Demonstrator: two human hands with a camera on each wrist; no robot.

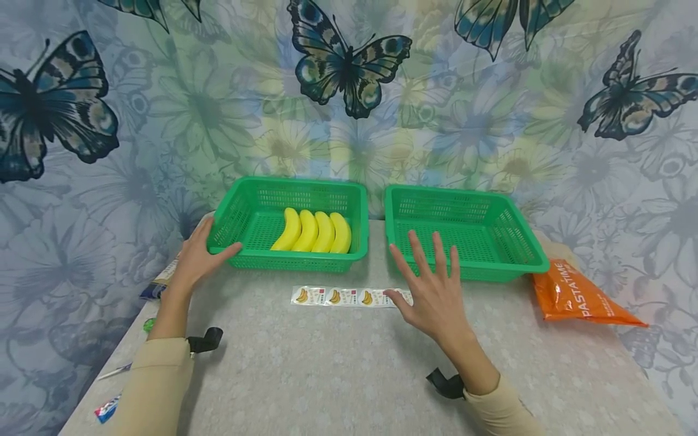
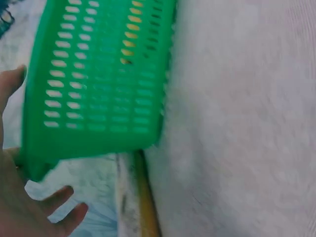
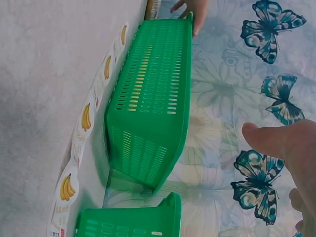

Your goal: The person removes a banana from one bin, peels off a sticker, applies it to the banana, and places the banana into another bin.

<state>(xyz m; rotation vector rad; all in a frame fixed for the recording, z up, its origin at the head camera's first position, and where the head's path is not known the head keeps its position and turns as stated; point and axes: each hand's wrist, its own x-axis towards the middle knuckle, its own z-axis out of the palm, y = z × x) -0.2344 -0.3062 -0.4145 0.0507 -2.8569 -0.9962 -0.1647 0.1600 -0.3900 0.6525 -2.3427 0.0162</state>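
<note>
Right hand (image 1: 433,297): hovers low over the table (image 1: 338,363), fingers (image 1: 436,248) spread and straight, holding nothing; thumb near the end of the banana sticker strip (image 1: 349,297).
Left hand (image 1: 197,257): rests on the left corner of the left green basket (image 1: 240,212), thumb along the front rim, fingers flat on the side wall, not clenched.
Bananas (image 1: 313,232): four, side by side inside the left green basket.
Right green basket (image 1: 523,242): just beside, apart.
Advice for the step: better to keep the basket steady with the left palm and move the right hand slowly, not dragging the strip.
Orange packet (image 1: 578,297): right of the baskets.
</note>
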